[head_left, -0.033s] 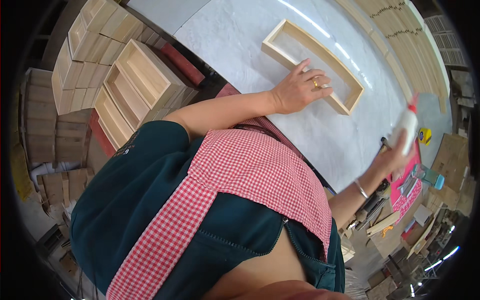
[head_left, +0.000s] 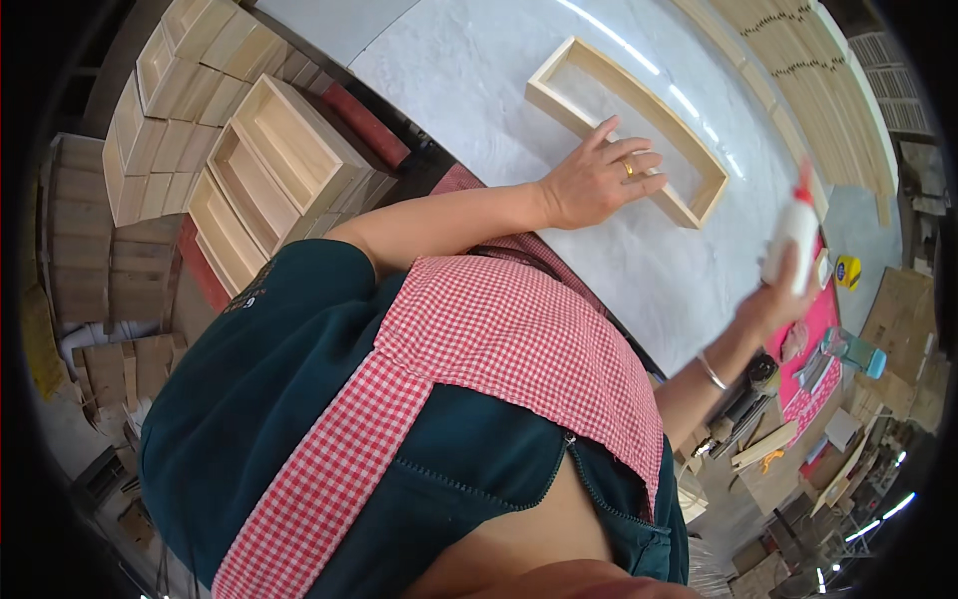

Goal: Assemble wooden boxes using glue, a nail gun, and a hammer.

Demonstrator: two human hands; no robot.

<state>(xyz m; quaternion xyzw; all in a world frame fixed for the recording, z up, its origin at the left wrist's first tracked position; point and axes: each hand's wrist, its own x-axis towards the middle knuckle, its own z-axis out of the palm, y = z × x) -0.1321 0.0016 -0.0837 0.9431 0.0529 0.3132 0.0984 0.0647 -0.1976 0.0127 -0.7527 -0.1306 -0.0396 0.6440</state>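
Observation:
A pale rectangular wooden frame (head_left: 624,85) lies on the grey-white marbled tabletop (head_left: 639,290). My left hand (head_left: 604,178) rests over the near long side of the frame, its fingers stretched out and spread, a ring on one of them. Part of that near side is hidden under the hand. To the right of the frame, my right hand (head_left: 783,299) is wrapped round a white squeeze bottle (head_left: 791,238) with a red pointed nozzle. The bottle stands nearly upright in the picture, apart from the frame and slightly blurred.
Wooden boxes (head_left: 289,140) are stacked at the left, beside a red beam (head_left: 364,125). Long wooden strips (head_left: 813,75) lie in rows at the far right. Near the right table edge are a yellow tape measure (head_left: 847,272), a pink sheet (head_left: 813,324) and a clear teal-lidded container (head_left: 858,351).
My right hand has moved slightly left and up with the squeeze bottle, closer to the frame. My left hand and the frame have barely shifted.

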